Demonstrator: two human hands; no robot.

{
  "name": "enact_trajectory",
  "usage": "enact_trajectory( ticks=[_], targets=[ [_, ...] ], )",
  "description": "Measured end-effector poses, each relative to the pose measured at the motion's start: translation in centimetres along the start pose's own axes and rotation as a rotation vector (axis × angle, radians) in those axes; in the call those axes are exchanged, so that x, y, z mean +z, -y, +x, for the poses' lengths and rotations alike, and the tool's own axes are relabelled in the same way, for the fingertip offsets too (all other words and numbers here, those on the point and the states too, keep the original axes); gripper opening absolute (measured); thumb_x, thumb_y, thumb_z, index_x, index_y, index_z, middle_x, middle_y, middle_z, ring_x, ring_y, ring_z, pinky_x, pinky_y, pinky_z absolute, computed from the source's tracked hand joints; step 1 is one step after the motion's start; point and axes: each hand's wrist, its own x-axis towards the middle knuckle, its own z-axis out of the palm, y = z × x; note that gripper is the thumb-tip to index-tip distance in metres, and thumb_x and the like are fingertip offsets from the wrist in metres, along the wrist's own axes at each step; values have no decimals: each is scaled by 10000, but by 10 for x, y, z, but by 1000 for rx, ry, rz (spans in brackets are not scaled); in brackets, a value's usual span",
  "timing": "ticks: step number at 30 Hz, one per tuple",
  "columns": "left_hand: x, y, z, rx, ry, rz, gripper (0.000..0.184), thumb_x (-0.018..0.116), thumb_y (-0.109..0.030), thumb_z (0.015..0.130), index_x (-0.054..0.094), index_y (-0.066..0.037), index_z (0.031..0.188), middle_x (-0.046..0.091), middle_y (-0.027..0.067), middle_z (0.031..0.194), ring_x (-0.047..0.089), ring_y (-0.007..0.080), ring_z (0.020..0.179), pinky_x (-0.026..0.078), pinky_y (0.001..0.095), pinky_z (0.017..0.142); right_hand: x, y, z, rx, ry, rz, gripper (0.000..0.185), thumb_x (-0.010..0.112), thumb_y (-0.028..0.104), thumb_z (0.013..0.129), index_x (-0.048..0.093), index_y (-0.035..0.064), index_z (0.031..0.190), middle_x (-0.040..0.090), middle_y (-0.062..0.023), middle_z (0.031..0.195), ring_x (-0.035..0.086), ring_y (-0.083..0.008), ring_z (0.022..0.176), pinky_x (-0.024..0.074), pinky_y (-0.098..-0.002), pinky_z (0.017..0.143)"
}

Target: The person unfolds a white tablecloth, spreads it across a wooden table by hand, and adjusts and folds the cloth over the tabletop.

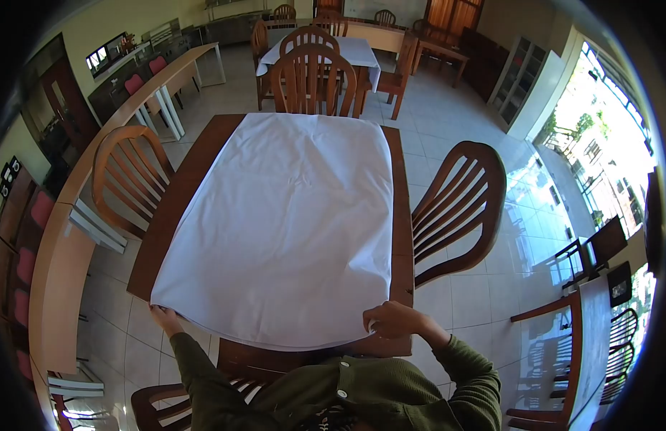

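A white tablecloth (282, 223) lies spread over a brown wooden table (399, 194), with bare wood showing along its left, right and near edges. Light wrinkles run across the cloth, most of them on its right side. At the near left corner, my left hand (165, 318) has its fingers closed on the cloth's edge, the fingertips partly under it. My right hand (394, 320) grips the near right corner in a closed fist, a bit of white fabric showing at the fingers.
Wooden chairs stand at the table's left (132, 176), right (466, 208) and far side (315, 79), and one chair (160, 402) is by my body. Beyond is another table (358, 52) with a white cloth. A long counter (67, 244) curves along the left.
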Motion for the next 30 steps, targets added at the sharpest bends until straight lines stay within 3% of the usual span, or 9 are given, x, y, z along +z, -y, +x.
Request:
enact_trajectory(
  ticks=[3,8,12,15,18,26,27,28,30],
  targets=[
    [-3,2,-10,373,99,595,329,385,-174,809,437,38,1055,504,115,972,503,197,861,412,268,751,1,0,-9,-1,-85,29,155,491,62,676,544,89,818,564,-111,624,567,-284,634,430,-367,586],
    [7,12,-5,-564,-262,-435,638,405,-477,800,344,53,1151,420,161,1108,452,245,982,387,363,778,-3,13,-19,-38,-250,63,145,472,46,681,531,85,807,553,-108,587,561,-285,575,424,-368,534],
    [37,-48,-62,-650,-45,74,1046,387,-777,593,280,74,1190,354,190,1189,412,322,1044,369,419,819,-5,23,-17,-49,-398,134,126,463,44,702,503,61,820,536,-123,571,544,-297,557,412,-370,522],
    [47,-37,-47,-501,163,713,1008,439,-742,600,344,99,1149,431,224,1127,468,356,975,386,404,815,-5,25,-14,-47,-597,162,158,438,2,673,528,59,789,523,-102,530,540,-254,490,409,-343,476],
    [65,-30,-74,-102,-178,1181,829,520,-617,667,449,119,1040,519,242,1012,525,363,876,411,392,770,-11,30,-14,39,-639,149,154,439,-4,667,535,56,772,521,-108,528,543,-245,486,412,-331,471],
    [11,67,33,-103,69,371,295,529,-227,766,473,28,903,484,59,645,488,207,577,425,341,541,-41,-36,26,163,-989,134,109,466,55,710,574,50,703,540,-159,556,541,-335,513,421,-397,480],
    [29,81,62,52,12,224,370,526,-293,793,453,3,1003,509,108,873,481,178,687,428,302,606,-62,-56,42,210,-1083,78,133,472,71,720,578,33,650,549,-163,571,546,-333,524,429,-388,487],
    [82,-19,38,-353,-60,218,420,546,-300,787,410,-10,1059,483,121,955,496,189,764,442,325,645,-92,-71,55,184,-1151,64,145,478,80,726,571,23,629,562,-153,576,553,-317,516,431,-376,483],
    [128,-52,90,-407,94,-80,325,523,-234,810,437,-23,1042,500,104,970,511,241,875,452,429,727,-167,-105,84,95,-1289,16,169,461,134,764,589,46,696,572,-117,573,576,-260,537,434,-362,488]
  ],
)
